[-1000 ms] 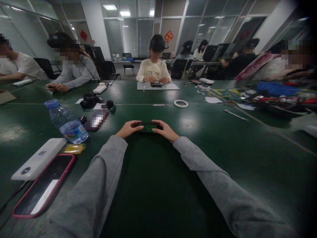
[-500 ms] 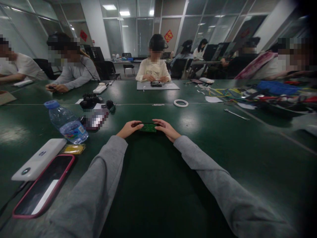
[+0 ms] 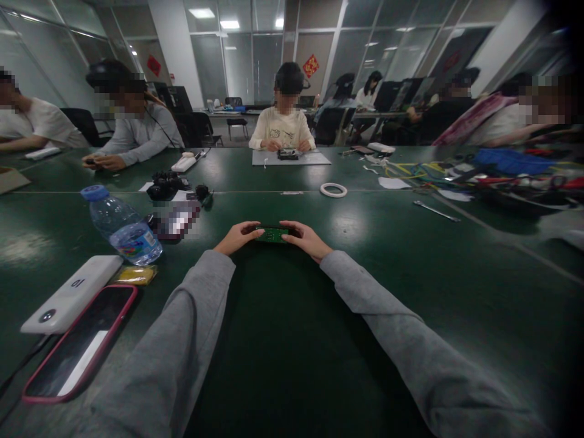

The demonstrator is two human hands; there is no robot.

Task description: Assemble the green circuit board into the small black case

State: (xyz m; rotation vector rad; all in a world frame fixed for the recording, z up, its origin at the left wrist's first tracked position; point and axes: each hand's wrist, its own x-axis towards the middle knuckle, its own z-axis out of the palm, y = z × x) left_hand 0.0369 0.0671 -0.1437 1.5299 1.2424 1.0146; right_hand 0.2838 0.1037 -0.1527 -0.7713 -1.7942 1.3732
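Note:
A small green circuit board [image 3: 272, 235] is held between my two hands, its face turned toward me. My left hand [image 3: 241, 236] grips its left end, thumb on the near face and fingers behind. At the right end my right hand [image 3: 306, 238] pinches it the same way. The board's far side is hidden from me. Beneath it lies the dark green table [image 3: 292, 316].
To my left are a water bottle [image 3: 123, 228], a white power bank [image 3: 73, 295], a phone in a red case [image 3: 82, 344] and a yellow packet [image 3: 135, 275]. Ahead lies a white ring [image 3: 333, 190]; a wrench [image 3: 437, 211] and tangled cables [image 3: 420, 170] sit right. Several people sit around.
My right thumb has shifted slightly along the board's right end, and the board's tilt has changed a little. Both hands keep their hold.

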